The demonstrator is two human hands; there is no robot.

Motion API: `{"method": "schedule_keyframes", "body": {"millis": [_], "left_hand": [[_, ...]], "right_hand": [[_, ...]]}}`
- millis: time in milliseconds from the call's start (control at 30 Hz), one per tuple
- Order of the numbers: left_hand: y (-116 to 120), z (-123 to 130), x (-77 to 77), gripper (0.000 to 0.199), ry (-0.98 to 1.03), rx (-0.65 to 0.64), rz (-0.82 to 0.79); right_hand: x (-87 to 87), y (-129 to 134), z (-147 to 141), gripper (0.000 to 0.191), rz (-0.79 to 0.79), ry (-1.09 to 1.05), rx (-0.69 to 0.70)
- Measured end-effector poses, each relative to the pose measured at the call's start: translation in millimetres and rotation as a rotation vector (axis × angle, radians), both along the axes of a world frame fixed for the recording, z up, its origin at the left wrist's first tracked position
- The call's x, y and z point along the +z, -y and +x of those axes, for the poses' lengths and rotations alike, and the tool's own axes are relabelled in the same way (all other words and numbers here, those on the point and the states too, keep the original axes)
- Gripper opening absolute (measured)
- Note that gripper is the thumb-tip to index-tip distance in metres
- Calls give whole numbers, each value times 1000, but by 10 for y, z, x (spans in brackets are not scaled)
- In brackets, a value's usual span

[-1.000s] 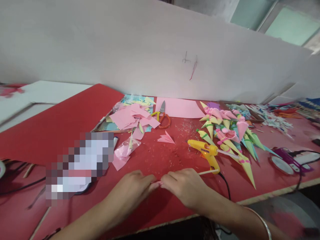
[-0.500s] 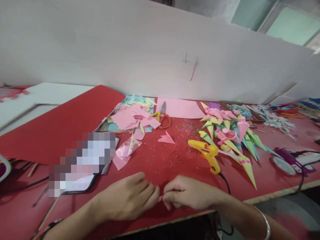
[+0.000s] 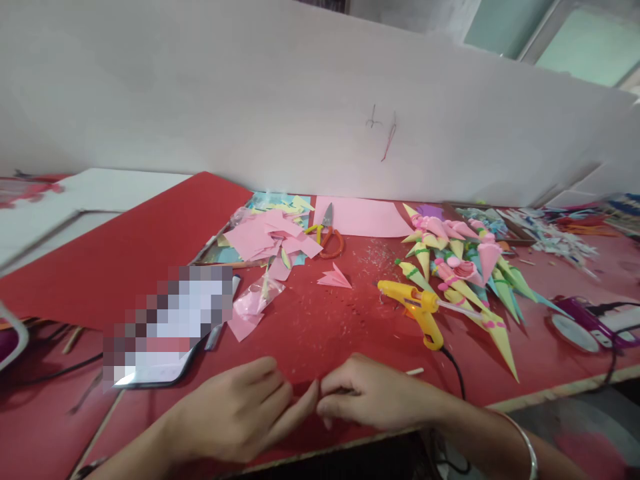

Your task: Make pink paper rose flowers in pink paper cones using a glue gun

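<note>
Near the table's front edge, my left hand (image 3: 237, 407) is closed, its fingers curled and its little-finger side reaching toward the other hand. My right hand (image 3: 367, 393) is closed too, thumb and fingers pinched together. Their fingertips meet or nearly meet; whatever lies between them is hidden. A thin white stick (image 3: 415, 371) shows just behind my right wrist. Beyond the hands lies a small folded pink paper piece (image 3: 335, 277). To the right, a yellow glue gun (image 3: 413, 305) rests on its side, its tip pointing left.
Paper cones (image 3: 467, 267) with pink tops are heaped at right. Pink paper pieces (image 3: 270, 237), scissors (image 3: 330, 240) and a pink sheet (image 3: 363, 217) lie at the back. A phone (image 3: 170, 333) and a plastic bag (image 3: 257, 300) are left. The cord (image 3: 457, 377) trails over the edge.
My left hand has shifted slightly left and down, its fingers a little more extended. The pink bit between the hands is no longer visible. The white stick has come into view.
</note>
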State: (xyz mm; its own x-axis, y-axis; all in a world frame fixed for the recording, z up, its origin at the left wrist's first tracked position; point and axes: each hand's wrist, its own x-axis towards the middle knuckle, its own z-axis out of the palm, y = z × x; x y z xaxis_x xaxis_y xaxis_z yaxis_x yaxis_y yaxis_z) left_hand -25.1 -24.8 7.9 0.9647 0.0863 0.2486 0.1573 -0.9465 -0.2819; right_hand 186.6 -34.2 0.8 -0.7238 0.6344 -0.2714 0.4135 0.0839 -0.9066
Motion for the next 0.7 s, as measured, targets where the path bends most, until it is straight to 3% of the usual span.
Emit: {"method": "schedule_keyframes", "body": {"millis": [67,167,267,367,433,533,600,700], "left_hand": [[-100,-110,26,28,0,143,-58],[-348,-512,82,38,57,494,-126],[-577,-1054,61,53,166,923,-203],[-667,-1399,-57,57,52,1170,-248],[-654,-1441,-138,53,-6,1263,-266],[-599,-1323,-178,50,35,1307,-260],[-581,-1211,-136,48,129,1293,-214],[-600,-1034,-11,41,208,1196,-205]], "right_hand": [[-15,6,-8,26,197,97,-39],[-69,-12,-8,35,426,297,-124],[-133,-54,-7,31,536,448,-226],[-172,-99,-11,22,578,515,-327],[-180,-120,-17,22,598,532,-358],[-172,-131,-30,47,621,559,-338],[-155,-124,-37,64,627,593,-304],[-115,-105,-38,66,631,665,-269]]}}
